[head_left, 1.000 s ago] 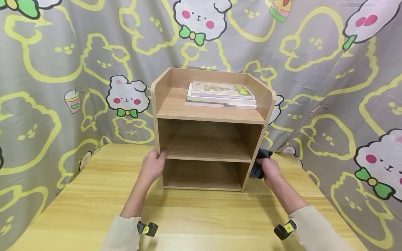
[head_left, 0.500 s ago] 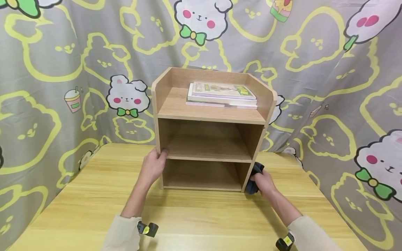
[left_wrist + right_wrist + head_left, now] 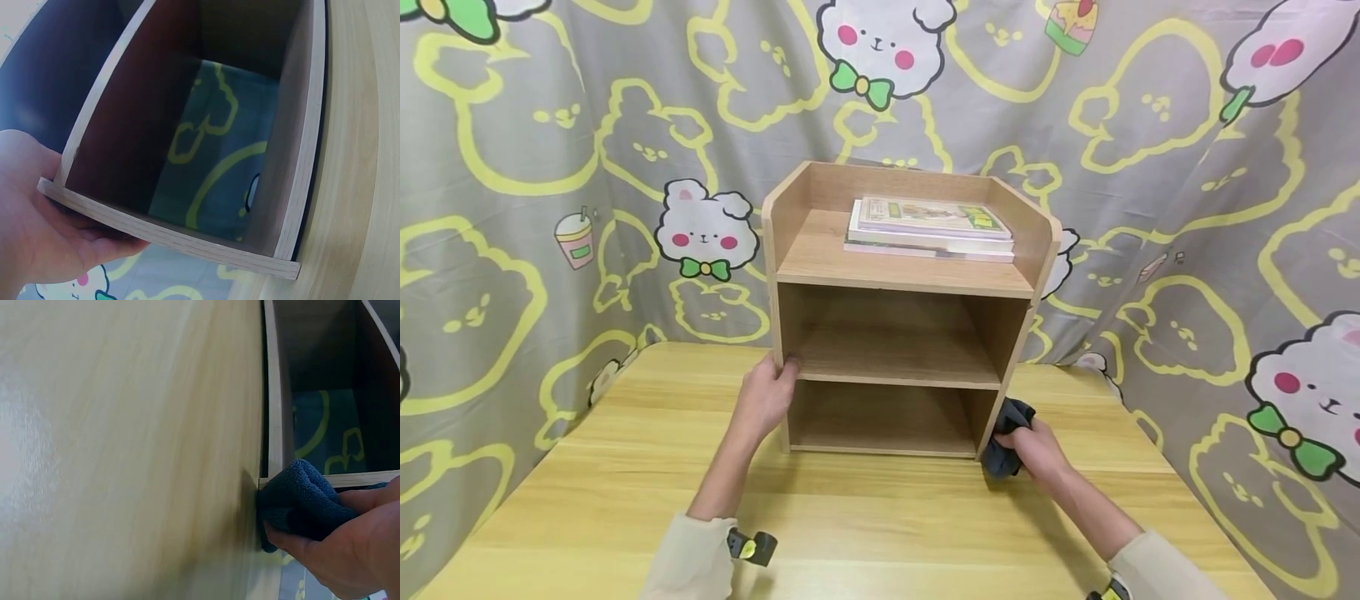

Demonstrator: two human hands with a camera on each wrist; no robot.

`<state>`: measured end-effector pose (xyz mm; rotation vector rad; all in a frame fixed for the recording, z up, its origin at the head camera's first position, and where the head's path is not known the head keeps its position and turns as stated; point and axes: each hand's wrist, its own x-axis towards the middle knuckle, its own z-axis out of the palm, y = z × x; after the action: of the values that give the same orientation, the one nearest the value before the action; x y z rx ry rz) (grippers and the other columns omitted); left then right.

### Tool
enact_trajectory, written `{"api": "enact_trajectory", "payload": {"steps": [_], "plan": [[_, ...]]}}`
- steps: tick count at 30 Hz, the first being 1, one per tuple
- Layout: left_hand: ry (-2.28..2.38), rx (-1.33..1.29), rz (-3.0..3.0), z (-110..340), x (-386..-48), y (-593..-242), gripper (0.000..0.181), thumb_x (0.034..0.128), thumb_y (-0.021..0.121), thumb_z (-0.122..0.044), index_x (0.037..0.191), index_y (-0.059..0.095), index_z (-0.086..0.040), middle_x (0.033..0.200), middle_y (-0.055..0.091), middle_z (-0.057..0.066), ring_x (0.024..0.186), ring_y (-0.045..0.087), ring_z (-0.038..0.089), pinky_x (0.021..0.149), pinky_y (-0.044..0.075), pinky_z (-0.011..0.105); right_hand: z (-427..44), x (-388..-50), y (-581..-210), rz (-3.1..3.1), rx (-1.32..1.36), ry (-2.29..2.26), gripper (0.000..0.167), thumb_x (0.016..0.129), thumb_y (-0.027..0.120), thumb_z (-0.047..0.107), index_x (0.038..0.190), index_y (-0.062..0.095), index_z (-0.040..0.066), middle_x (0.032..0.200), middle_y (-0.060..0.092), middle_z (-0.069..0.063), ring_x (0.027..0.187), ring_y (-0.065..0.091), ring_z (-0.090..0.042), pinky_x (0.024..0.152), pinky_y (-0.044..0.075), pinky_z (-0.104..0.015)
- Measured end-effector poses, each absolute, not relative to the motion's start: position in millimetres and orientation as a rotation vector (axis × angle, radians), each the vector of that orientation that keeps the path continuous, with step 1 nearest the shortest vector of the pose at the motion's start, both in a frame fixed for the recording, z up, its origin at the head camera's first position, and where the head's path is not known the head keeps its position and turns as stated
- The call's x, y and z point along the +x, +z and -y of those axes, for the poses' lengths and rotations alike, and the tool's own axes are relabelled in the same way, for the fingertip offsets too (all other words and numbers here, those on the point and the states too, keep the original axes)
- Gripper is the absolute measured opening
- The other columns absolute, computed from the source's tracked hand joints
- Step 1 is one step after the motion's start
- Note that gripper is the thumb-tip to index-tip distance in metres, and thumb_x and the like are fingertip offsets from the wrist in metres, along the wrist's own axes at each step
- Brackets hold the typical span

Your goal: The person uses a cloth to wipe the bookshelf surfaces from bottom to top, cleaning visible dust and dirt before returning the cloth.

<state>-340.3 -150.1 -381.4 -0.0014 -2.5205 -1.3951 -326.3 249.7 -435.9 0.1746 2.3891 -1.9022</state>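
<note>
A small wooden shelf unit (image 3: pixel 902 287) with two open compartments below a railed top stands on the table. My left hand (image 3: pixel 767 392) grips its left side panel at the height of the middle board, thumb on the front edge; in the left wrist view the fingers (image 3: pixel 103 247) lie along the panel's outer face. Low on the right side, my right hand (image 3: pixel 1036 446) holds a bunched dark blue cloth (image 3: pixel 1003 454) against the outside of the right panel. Close up, the cloth (image 3: pixel 303 500) touches the panel's bottom front corner.
Several books (image 3: pixel 932 227) lie stacked on the unit's top. The light wood table (image 3: pixel 865 525) extends in front and to both sides. A grey patterned curtain (image 3: pixel 647 150) hangs behind and at both sides.
My right hand has moved the cloth down the right panel and toward me, from about middle-board height to near the base. The left hand and the shelf unit have stayed in place.
</note>
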Motion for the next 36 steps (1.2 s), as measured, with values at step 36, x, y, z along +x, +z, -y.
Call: {"api": "enact_trajectory", "payload": {"steps": [36], "plan": [[-1.365, -0.003, 2.523, 150, -341, -382, 0.033, 0.1057, 0.042, -0.038, 0.097, 0.056, -0.010, 0.072, 0.048, 0.005, 0.078, 0.055, 0.029, 0.068, 0.046, 0.037, -244, -318, -218, -2.429, -0.001, -2.238, 0.025, 0.097, 0.065, 0.008, 0.116, 0.050, 0.001, 0.094, 0.064, 0.001, 0.076, 0.071, -0.008, 0.071, 0.060, -0.025]]}}
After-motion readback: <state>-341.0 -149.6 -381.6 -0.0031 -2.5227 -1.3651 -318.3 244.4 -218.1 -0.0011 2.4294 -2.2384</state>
